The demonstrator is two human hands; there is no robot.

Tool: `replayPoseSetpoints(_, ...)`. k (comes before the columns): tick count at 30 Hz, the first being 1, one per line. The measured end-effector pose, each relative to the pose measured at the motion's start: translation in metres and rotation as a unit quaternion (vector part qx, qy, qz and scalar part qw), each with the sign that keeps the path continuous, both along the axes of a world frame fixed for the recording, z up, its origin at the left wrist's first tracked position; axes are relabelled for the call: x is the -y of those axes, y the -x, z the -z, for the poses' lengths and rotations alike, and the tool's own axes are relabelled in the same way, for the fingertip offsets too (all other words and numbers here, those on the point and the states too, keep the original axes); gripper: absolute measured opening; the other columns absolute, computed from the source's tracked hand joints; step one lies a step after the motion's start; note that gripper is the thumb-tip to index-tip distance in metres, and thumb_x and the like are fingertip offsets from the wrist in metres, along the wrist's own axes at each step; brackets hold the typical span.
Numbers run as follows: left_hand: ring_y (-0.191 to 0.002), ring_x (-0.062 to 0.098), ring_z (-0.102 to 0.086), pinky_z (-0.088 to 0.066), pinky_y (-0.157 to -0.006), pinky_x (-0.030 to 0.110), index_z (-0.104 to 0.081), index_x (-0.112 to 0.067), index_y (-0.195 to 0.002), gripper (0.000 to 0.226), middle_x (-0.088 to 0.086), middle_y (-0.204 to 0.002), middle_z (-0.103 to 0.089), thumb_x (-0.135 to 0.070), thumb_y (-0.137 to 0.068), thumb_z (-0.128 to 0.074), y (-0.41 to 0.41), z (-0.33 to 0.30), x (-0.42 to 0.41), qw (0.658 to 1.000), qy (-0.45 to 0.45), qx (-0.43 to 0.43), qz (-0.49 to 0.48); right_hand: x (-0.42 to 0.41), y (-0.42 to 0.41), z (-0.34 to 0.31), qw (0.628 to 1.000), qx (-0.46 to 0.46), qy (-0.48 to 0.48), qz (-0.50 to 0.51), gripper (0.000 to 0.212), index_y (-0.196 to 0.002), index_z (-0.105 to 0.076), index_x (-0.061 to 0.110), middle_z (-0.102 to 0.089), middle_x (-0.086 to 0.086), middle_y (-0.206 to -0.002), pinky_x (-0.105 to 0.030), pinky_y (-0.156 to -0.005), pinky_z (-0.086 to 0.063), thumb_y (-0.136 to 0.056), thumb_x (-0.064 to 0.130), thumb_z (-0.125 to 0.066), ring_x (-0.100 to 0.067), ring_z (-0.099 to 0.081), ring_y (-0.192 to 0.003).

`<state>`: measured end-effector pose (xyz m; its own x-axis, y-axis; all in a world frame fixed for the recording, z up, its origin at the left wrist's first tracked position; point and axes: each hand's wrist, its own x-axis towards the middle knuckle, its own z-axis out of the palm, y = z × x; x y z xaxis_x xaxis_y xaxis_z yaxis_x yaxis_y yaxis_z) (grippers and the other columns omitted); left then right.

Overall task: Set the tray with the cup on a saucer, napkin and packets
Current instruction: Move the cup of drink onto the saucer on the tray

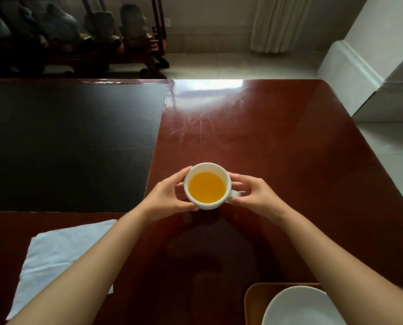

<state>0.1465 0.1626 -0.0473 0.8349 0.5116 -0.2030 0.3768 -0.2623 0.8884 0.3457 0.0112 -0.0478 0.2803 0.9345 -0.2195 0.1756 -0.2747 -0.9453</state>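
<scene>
Right now both hands are wrapped around a white cup (207,186) at the middle of a glossy reddish-brown table (277,141). The left hand (170,195) curls against the cup's left wall, its fingers bent round the far side and the thumb pressed along the near lower edge. The right hand (254,195) closes on the opposite side, where the cup's handle (234,194) sticks out toward it; the thumb and fingers pinch around that handle, so both hands are closed on the cup rather than spread. The cup holds an orange-yellow liquid filling it to a little below the rim, and it sits level; whether its base touches the table or is lifted just clear cannot be told from this angle. A white napkin (55,259) lies flat on the table at the near left, partly covered by the left forearm and well apart from the cup. At the near right corner a brown wooden tray (254,299) shows its rounded corner, and a white saucer (298,306) rests on it, cut off by the bottom edge of the view and partly crossed by the right forearm. A large black mat (67,146) covers the far left part of the table. No packets can be made out.
</scene>
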Motion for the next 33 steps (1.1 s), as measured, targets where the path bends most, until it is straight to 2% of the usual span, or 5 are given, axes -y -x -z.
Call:
replayPoseSetpoints(6,-0.111,-0.009,-0.052,-0.045,-0.08,0.003,-0.034,-0.06,-0.121,0.083,-0.023,-0.125,-0.05,-0.029,-0.063,-0.085,0.006,-0.028,0.042,0.998,-0.04,0.039,-0.002,0.037,-0.006,-0.027,0.999,-0.028,-0.018,-0.032,0.061,-0.124,-0.057,0.031,-0.071,0.002,-0.111,-0.032,-0.082,-0.056,-0.073,0.003,-0.075,-0.02,-0.069,-0.095)
replayPoseSetpoints(15,-0.115,0.007,-0.058,-0.052,-0.088,0.019,-0.038,-0.034,-0.134,0.086,-0.017,-0.124,-0.057,-0.034,-0.061,-0.083,0.012,-0.049,0.148,0.994,0.002,0.107,-0.02,0.127,-0.013,-0.074,0.997,-0.004,-0.025,-0.076,0.061,-0.116,-0.057,0.041,-0.072,0.016,-0.102,-0.022,-0.072,-0.056,-0.073,0.003,-0.075,-0.02,-0.071,-0.088)
replayPoseSetpoints(24,-0.119,0.006,-0.055,-0.048,-0.095,0.02,-0.038,-0.036,-0.134,0.086,-0.02,-0.127,-0.057,-0.022,-0.064,-0.085,0.031,-0.025,0.25,0.995,0.061,0.075,-0.027,0.226,-0.006,-0.053,0.993,-0.031,0.05,-0.1,0.064,-0.131,-0.051,0.024,-0.064,-0.004,-0.122,-0.044,-0.082,-0.057,-0.075,0.0,-0.072,-0.02,-0.066,-0.103)
replayPoseSetpoints(29,-0.118,0.002,-0.054,-0.047,-0.09,0.013,-0.038,-0.035,-0.134,0.085,-0.021,-0.126,-0.057,-0.028,-0.063,-0.085,0.032,-0.017,0.294,0.996,0.041,0.07,-0.044,0.262,-0.002,-0.037,0.994,-0.013,0.041,-0.098,0.067,-0.123,-0.05,0.041,-0.064,0.008,-0.121,-0.03,-0.086,-0.055,-0.075,0.001,-0.074,-0.01,-0.06,-0.112)
replayPoseSetpoints(33,-0.122,0.0,-0.05,-0.047,-0.092,0.014,-0.037,-0.036,-0.135,0.087,-0.023,-0.129,-0.053,-0.029,-0.063,-0.085,0.031,-0.013,0.314,0.996,0.014,0.069,-0.049,0.28,-0.004,-0.031,0.995,-0.019,0.035,-0.096,0.067,-0.13,-0.047,0.032,-0.062,0.006,-0.125,-0.032,-0.086,-0.056,-0.076,0.001,-0.072,-0.01,-0.058,-0.115)
